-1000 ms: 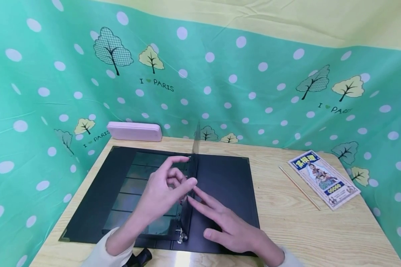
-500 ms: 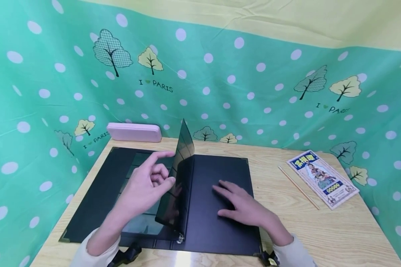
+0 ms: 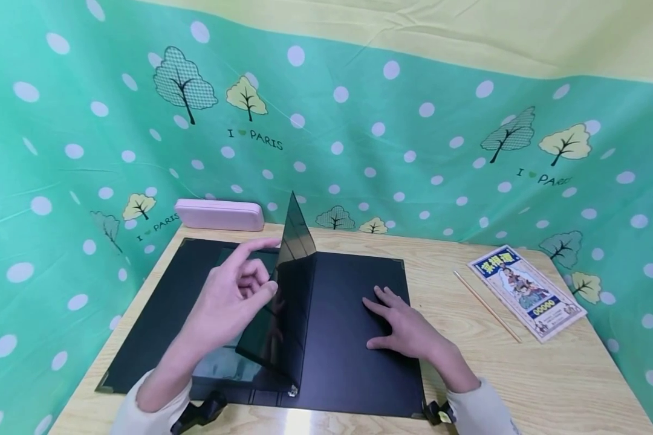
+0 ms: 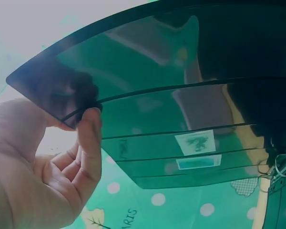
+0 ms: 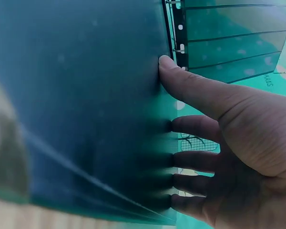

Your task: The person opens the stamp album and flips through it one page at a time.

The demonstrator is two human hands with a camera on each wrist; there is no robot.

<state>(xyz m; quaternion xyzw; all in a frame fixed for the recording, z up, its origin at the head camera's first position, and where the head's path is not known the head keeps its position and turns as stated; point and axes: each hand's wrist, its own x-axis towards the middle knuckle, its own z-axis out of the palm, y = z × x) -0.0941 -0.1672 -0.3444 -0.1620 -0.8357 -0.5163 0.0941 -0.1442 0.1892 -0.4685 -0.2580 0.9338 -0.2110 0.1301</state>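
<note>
A black ring-binder album (image 3: 354, 362) lies spread on the wooden table in the head view. One of its dark, see-through pocket pages (image 3: 291, 290) stands raised near the spine, leaning left. My left hand (image 3: 223, 302) pinches the outer edge of that page; in the left wrist view the page (image 4: 148, 107) passes between the fingers, part of them hidden behind it. My right hand (image 3: 410, 329) rests with spread fingers on the bare right cover. In the right wrist view its fingertips (image 5: 178, 202) touch the dark cover (image 5: 95, 105).
A pink case (image 3: 219, 214) stands at the back left, behind the album. To the right lie a thin wooden stick (image 3: 487, 306) and a printed picture packet (image 3: 528, 292). A green dotted cloth (image 3: 413, 121) hangs round the table.
My left hand has moved left, and the raised page has swung from upright to leaning left. My right hand has left the spine and moved right onto the cover.
</note>
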